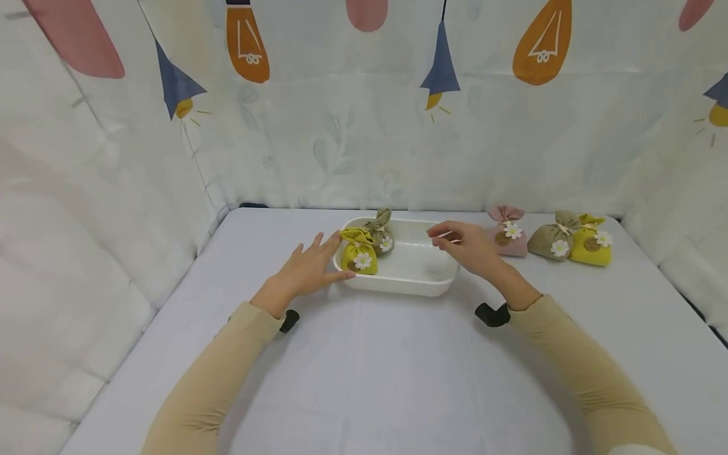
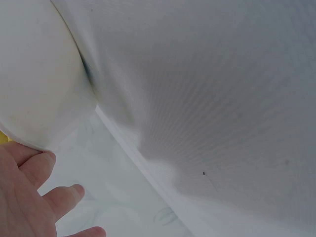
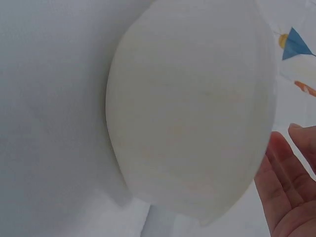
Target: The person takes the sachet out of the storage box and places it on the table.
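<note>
A white oblong basin (image 1: pixel 406 287) stands near the table's back edge. In its left end are a yellow drawstring pouch (image 1: pixel 366 259) with a white flower and, behind it, a grey-brown pouch (image 1: pixel 380 227). My left hand (image 1: pixel 307 268) is at the basin's left end, its fingers spread and fingertips right at the rim beside the yellow pouch. In the left wrist view, those fingertips (image 2: pixel 47 159) lie along the basin's edge. Over the right end hovers my right hand (image 1: pixel 463 246), fingers loosely extended and holding nothing; in the right wrist view its fingers (image 3: pixel 281 182) show just beyond the rim.
Right of the basin, a pink pouch (image 1: pixel 508 234), another grey-brown pouch (image 1: pixel 554 237) and another yellow pouch (image 1: pixel 591 243) stand in a row on the white-covered table (image 1: pixel 387 366). A printed curtain (image 1: pixel 341 151) hangs behind, and white sheeting borders both sides.
</note>
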The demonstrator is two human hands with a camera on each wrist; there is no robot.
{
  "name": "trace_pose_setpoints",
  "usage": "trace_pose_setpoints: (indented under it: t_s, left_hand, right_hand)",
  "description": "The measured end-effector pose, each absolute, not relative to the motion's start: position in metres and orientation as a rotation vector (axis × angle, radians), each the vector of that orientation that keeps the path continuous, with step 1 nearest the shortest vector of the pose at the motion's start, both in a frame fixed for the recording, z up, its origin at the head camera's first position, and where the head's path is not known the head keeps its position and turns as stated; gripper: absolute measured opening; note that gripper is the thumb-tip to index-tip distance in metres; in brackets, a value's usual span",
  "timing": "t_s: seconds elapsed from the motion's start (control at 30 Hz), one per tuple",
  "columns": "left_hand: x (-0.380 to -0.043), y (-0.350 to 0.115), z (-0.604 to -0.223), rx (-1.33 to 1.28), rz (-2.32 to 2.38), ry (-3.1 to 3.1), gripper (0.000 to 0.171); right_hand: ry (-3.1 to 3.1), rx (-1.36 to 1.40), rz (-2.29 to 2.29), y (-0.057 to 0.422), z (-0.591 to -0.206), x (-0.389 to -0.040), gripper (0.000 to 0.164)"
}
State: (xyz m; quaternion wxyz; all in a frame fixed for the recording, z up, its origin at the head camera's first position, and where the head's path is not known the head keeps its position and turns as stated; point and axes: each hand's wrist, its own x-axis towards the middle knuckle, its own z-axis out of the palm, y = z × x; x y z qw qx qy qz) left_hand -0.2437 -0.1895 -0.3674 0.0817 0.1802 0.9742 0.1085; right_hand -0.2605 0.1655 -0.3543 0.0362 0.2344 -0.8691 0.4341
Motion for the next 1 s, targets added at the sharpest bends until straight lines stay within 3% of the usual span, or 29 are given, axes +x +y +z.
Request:
trace_pose_setpoints:
  t_s: [0.6,1.0]
  left_hand:
    - [-0.244,-0.189,-0.369,0.548,0.325,2.908,0.104]
    - [-0.245,-0.189,-0.369,0.532,0.308,2.918,0.104]
  right_hand:
    - [-2.672,0.914,1.4,0.114,-0.368,-0.262,0.022]
    - [-2.764,0.839,1.409,0.092,-0.365,-0.268,0.025]
